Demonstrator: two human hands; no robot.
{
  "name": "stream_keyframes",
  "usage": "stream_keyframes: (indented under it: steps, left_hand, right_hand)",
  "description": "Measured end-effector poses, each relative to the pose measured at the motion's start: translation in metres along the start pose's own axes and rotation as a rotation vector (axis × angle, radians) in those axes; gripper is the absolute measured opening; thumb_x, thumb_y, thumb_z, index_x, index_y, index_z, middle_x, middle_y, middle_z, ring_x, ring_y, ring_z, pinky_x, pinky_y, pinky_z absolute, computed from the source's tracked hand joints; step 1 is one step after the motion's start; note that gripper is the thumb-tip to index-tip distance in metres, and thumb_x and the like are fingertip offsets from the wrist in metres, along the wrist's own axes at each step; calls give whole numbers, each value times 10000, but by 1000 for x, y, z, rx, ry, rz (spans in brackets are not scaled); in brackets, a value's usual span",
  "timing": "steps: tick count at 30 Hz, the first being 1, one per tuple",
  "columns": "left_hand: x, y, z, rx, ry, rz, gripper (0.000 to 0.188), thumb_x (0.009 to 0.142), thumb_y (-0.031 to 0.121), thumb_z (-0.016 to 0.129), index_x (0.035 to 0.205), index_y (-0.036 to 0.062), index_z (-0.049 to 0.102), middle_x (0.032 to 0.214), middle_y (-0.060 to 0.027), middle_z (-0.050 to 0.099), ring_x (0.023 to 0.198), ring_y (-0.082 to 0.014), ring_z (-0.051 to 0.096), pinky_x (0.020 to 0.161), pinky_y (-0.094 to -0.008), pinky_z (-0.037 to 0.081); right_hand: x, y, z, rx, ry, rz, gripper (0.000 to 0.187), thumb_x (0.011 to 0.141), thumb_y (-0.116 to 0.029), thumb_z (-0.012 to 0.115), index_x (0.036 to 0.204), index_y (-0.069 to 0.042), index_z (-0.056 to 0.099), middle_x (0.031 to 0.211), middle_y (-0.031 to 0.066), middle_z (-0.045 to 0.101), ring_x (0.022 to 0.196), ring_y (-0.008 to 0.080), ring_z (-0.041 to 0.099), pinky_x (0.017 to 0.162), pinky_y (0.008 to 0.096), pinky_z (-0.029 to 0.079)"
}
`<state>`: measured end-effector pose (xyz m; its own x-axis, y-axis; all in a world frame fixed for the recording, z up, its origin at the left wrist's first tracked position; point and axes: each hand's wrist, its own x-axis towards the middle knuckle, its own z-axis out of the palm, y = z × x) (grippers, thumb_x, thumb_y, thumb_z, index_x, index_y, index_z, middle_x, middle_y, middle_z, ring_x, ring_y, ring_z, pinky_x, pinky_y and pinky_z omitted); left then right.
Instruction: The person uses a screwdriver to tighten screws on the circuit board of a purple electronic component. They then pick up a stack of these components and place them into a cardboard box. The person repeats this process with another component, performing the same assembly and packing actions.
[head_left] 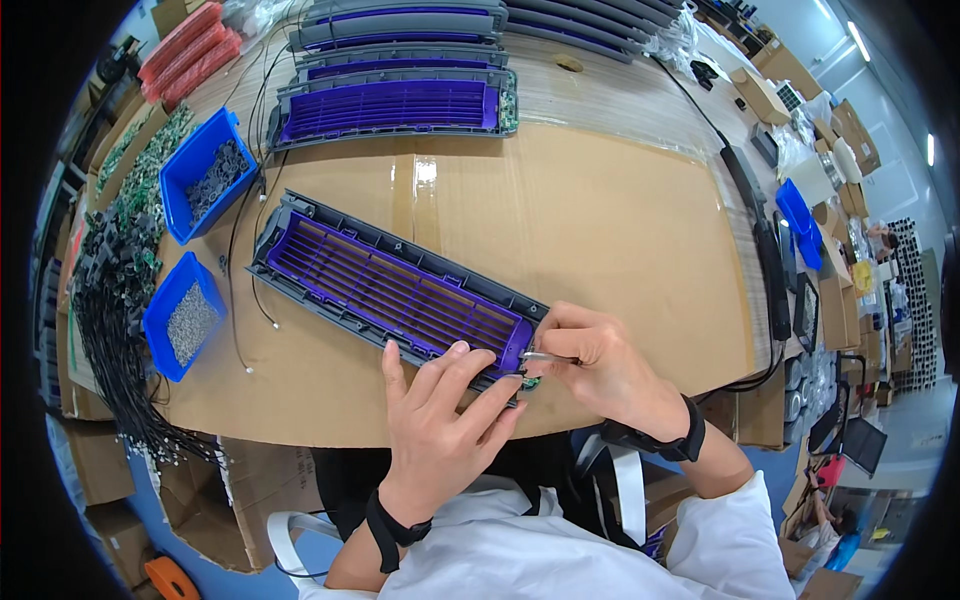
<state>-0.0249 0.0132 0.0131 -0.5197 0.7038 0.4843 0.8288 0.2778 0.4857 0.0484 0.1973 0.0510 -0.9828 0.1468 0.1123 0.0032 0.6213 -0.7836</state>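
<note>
A long grey plastic frame (pixel 325 217) with a purple slatted grille (pixel 400 285) lies slanted on the cardboard in front of me. At its near right end, a small green circuit board (pixel 531 383) shows partly between my hands. My left hand (pixel 440 415) rests there with fingers stretched out, the fingertips on the near edge of the frame and grille. Pinched in my right hand (pixel 605 360) is a thin metal tool (pixel 548 357), perhaps tweezers. Its tip points left, over the grille's end beside the circuit board. My fingers cover part of that corner.
Two blue bins (pixel 168 190) (pixel 152 325) of small grey parts stand at the left, beside bundled black cables (pixel 115 320). Several similar grille panels (pixel 390 108) line the back. Loose thin cables (pixel 232 290) trail near the left end. A black power strip (pixel 768 270) lies along the right edge.
</note>
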Motion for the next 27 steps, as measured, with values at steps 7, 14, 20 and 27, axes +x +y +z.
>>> stream_keyframes:
  steps: [7,14,20,27]
  left_hand:
    - [2,1,-1,69,-53,21,196,777,275,754,958,206,723,1118,-2,604,1080,-217,558,1088,-654,174]
    - [1,2,-5,121,-105,26,239,768,299,762,991,240,699,1144,4,587,1107,-220,535,1056,-668,210]
    - [2,3,-3,128,-119,28,254,755,293,761,1001,239,732,1153,-12,596,1114,-256,524,1110,-600,159]
    - [1,1,-1,144,-129,26,267,758,322,767,1012,271,703,1158,10,606,1126,-230,524,1073,-660,188]
  right_hand:
    - [-5,0,-4,-38,-22,-65,168,764,50,693,921,7,650,854,123,577,719,311,607,611,386,487]
    - [-32,-3,-14,-219,61,-79,350,809,37,618,1146,-55,630,744,85,522,630,275,570,522,378,455]
    - [-52,5,4,-499,85,-138,556,692,35,631,1238,-68,618,676,50,476,570,204,546,461,338,452]
    - [-47,7,10,-520,93,-173,594,711,7,623,1301,-56,589,672,43,442,557,183,530,418,328,437]
